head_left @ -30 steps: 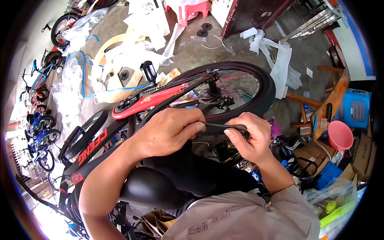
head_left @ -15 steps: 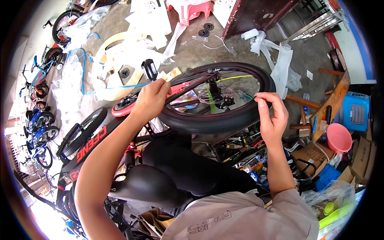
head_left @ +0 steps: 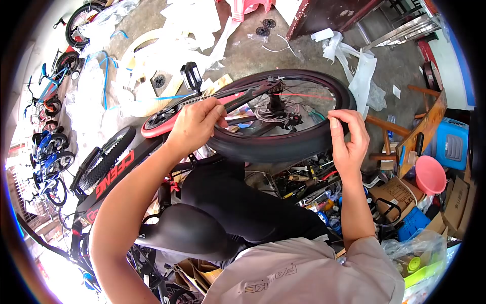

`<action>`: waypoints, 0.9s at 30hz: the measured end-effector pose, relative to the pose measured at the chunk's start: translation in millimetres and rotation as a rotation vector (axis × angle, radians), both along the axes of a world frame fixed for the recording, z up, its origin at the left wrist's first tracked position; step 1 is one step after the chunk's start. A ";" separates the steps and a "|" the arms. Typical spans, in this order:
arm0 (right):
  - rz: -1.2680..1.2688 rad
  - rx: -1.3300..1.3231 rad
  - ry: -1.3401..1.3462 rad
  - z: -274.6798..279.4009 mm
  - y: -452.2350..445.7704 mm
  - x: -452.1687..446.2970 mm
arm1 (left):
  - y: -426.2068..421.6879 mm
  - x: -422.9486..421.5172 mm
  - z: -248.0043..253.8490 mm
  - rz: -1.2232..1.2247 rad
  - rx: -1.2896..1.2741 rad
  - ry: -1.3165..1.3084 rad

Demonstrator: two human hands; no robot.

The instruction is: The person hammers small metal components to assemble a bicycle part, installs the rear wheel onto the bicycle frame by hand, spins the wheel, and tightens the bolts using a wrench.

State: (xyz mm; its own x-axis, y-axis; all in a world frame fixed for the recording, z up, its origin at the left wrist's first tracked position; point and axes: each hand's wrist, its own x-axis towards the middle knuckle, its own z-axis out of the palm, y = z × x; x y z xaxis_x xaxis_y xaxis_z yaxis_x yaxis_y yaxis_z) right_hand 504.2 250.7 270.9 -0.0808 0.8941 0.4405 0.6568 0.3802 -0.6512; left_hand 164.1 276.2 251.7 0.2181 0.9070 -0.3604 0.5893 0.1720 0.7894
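Observation:
A bicycle lies tilted in front of me, its black-tyred rear wheel (head_left: 276, 147) blurred along the near edge as if turning. My left hand (head_left: 197, 124) is closed around part of the bicycle frame (head_left: 119, 175), beside the red chain guard (head_left: 159, 126); its fingertips are partly hidden. Over the right edge of the tyre is my right hand (head_left: 350, 137), thumb and index finger bent with a small gap between them. No object shows in it, and whether it touches the tyre I cannot tell. A pedal (head_left: 191, 77) sticks up beyond my left hand.
Tools lie in a tray (head_left: 304, 182) below the wheel. To the right are a pink basin (head_left: 430, 175), a blue stool (head_left: 450, 142) and a cardboard box (head_left: 397, 195). Paper and plastic wrapping (head_left: 190, 30) cover the floor ahead. Several bicycles (head_left: 55, 157) stand at the left.
The wheel has turned: the yellow and green strips among the spokes are replaced by a red streak. Both hands have shifted slightly right in view, along with the wheel.

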 end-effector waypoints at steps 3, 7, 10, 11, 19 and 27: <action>-0.003 0.013 -0.019 -2.1 2.5 0.2 | 4.7 -1.2 -4.5 -0.044 0.033 0.055; -0.009 0.003 -0.012 -1.4 3.2 0.9 | 7.4 4.0 7.3 -0.172 0.017 0.189; -0.003 0.008 -0.013 -4.0 4.3 1.9 | 5.9 1.7 4.6 -0.189 0.004 0.177; -0.002 0.008 -0.015 -5.0 5.0 1.5 | 5.7 1.0 5.2 -0.187 0.004 0.179; 0.002 -0.008 0.001 -7.3 7.3 -1.5 | 4.3 3.7 4.5 -0.168 0.069 0.152; 0.000 -0.017 -0.018 -10.4 5.6 0.2 | -15.9 -0.5 29.1 -0.271 0.121 0.400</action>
